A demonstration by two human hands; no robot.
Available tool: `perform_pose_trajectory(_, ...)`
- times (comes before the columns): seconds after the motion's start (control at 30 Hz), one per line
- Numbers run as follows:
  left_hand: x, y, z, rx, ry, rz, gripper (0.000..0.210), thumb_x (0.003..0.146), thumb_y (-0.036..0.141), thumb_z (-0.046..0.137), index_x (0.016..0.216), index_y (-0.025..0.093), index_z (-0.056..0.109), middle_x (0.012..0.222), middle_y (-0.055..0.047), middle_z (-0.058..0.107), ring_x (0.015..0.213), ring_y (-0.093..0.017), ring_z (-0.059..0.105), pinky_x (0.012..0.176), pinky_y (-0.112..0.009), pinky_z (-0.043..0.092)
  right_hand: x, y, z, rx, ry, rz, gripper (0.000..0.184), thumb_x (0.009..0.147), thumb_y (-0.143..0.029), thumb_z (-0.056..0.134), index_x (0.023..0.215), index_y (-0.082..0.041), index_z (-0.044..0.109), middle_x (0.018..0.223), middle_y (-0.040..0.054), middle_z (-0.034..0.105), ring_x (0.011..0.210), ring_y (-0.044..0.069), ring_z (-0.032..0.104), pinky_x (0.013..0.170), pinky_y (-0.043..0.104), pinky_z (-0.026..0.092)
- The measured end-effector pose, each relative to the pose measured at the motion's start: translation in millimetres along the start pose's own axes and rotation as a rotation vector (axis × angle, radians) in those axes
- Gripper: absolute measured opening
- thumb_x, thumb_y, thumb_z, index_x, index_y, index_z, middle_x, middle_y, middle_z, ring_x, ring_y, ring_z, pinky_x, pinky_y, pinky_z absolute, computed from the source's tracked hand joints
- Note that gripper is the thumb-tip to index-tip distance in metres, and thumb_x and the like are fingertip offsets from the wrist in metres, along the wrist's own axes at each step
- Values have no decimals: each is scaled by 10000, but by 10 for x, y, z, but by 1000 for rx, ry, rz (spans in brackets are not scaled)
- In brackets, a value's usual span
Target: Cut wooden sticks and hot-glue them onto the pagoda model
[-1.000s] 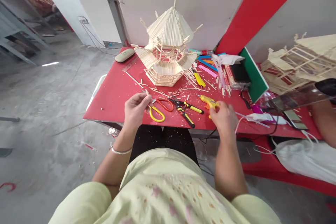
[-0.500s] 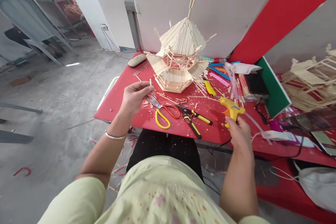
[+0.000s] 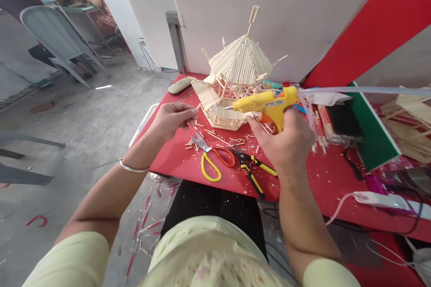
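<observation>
Surface: my red bench [image 3: 188, 157] is smooth-faced and strewn with pale stick fragments [image 3: 232, 142]. A white panel [image 3: 269, 4] stands behind it; the grey floor [image 3: 114, 107] at left is stained and littered. On the bench's far part stands a pagoda model [image 3: 240, 65] of slim wooden sticks, many-sided, its peaked roof ribbed. My right hand [image 3: 289, 143] grips a yellow plastic glue gun [image 3: 259, 102], raised before the model, nozzle toward my left hand [image 3: 173, 119]. That hand pinches a small pale stick [image 3: 199, 106], mostly hidden by the fingers. Nearer me lie loop-handled metal scissors [image 3: 211, 176] and black-and-yellow pliers [image 3: 253, 181].
</observation>
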State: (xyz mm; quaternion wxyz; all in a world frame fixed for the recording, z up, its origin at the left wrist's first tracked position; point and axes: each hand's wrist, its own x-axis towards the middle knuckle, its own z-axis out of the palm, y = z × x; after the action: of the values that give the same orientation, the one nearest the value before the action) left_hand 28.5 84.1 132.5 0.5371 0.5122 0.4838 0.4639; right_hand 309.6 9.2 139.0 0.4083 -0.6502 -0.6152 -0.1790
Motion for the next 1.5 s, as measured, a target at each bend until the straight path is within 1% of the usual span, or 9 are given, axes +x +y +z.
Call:
perform_pose_trajectory(0.07,55,25,20,76,8,-4,284,685,373,876,763,131,748,712,-78,723,547,-123,638,415,-220,412,83,-90,145,-83,-19,-73,521,877,-563,624,1193,-148,617,916,117,677,809,255,637,668,363,468)
perform_pose_trajectory(0.13,101,45,43,146,14,-14,279,704,392,859,732,142,737,672,-75,712,522,-130,629,395,-228,386,141,-153,249,-123,-60,-123,474,928,-481,566,1255,-139,594,974,133,676,836,256,633,663,356,452)
perform_pose_trajectory(0.27,154,67,58,232,-11,-26,276,739,404,828,682,157,720,658,-83,711,499,-131,618,385,-239,371,199,-230,344,-160,-148,-182,416,933,-356,527,1284,-139,577,990,128,656,832,242,614,634,343,414)
perform_pose_trajectory(0.43,173,56,35,255,-19,-32,278,745,407,824,672,164,712,667,-83,716,502,-128,622,392,-233,381,201,-260,370,-174,-191,-212,417,931,-339,522,1291,-135,570,971,121,643,836,237,606,623,334,383)
perform_pose_trajectory(0.77,213,43,69,242,-47,-30,283,752,401,818,663,160,700,647,-70,711,500,-126,632,394,-225,392,218,-270,372,-182,-224,-218,386,946,-318,508,1273,-126,578,1014,130,665,848,234,612,619,339,379)
perform_pose_trajectory(1.07,238,-9,50,244,-49,3,324,728,456,842,642,171,714,635,-83,708,481,-131,603,402,-242,369,220,-254,404,-161,-217,-226,363,933,-329,504,1222,-136,609,993,128,660,816,224,602,611,340,398)
perform_pose_trajectory(1.23,244,-16,49,272,-39,11,329,724,463,841,631,176,708,597,-66,686,455,-115,563,403,-241,329,218,-257,416,-154,-214,-231,386,929,-322,502,1246,-125,601,981,130,659,832,230,610,607,336,398)
perform_pose_trajectory(1.5,244,-11,56,300,-50,21,345,741,478,821,628,172,709,563,-59,662,452,-112,546,413,-244,310,228,-252,416,-171,-210,-227,385,932,-302,495,1256,-123,602,988,130,670,816,225,609,600,338,385)
